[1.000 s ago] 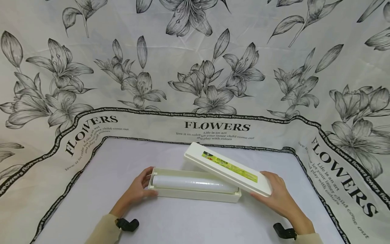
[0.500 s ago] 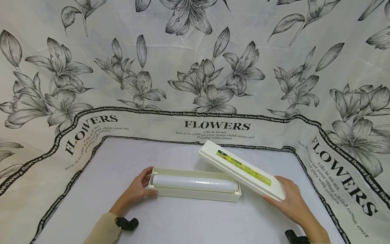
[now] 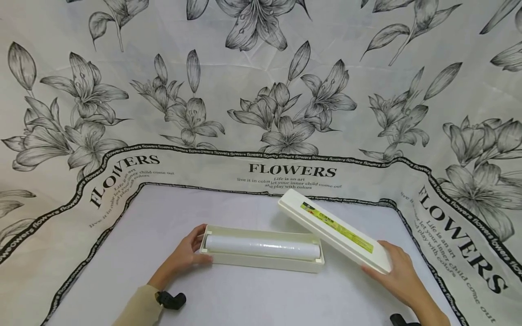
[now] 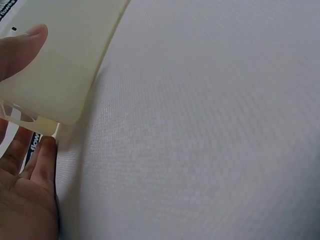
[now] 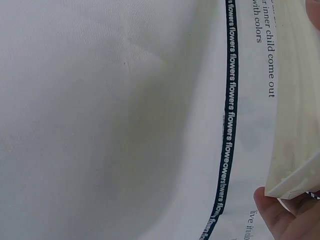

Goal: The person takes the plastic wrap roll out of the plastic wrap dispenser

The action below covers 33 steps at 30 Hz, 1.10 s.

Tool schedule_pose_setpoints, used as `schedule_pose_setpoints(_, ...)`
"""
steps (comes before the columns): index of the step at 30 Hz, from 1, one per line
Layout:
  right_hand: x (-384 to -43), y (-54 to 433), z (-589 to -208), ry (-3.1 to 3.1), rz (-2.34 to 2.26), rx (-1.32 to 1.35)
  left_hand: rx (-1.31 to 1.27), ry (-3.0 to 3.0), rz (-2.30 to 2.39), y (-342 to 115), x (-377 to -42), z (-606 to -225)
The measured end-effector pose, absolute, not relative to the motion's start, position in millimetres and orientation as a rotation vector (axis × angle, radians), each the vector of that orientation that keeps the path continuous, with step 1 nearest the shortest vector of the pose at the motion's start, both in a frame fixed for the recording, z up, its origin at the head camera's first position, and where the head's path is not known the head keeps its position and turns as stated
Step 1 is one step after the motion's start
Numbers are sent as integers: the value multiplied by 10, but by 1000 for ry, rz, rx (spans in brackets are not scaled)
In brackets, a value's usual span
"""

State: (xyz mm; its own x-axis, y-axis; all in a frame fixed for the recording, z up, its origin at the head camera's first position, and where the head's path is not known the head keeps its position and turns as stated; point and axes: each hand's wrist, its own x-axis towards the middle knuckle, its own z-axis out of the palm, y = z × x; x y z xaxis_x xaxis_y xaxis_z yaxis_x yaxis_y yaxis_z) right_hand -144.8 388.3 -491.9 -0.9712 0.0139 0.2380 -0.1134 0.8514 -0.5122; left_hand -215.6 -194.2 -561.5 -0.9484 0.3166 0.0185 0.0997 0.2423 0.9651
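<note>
Left hand (image 3: 191,249): gripping the box's left end, thumb in front.
Box (image 3: 261,263): cream plastic, open-topped, mid-table, white film roll (image 3: 261,246) inside.
Right hand (image 3: 397,271): gripping the lid's near end.
Lid (image 3: 336,231): yellow-green label, slanted at the box's right end; contact unclear.
Handling, judged: hold the box steady; keep the lid off its rim.
Edges: black border (image 3: 338,198) behind the lid.
Room: white cloth (image 3: 265,296) in front of the box.
</note>
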Motion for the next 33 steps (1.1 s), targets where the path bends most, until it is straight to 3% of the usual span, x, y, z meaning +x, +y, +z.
schedule_pose_setpoints(33,-1346,4577,-5135,-2796,672,-122,485,2378,1751,-1957,-2158,-5621)
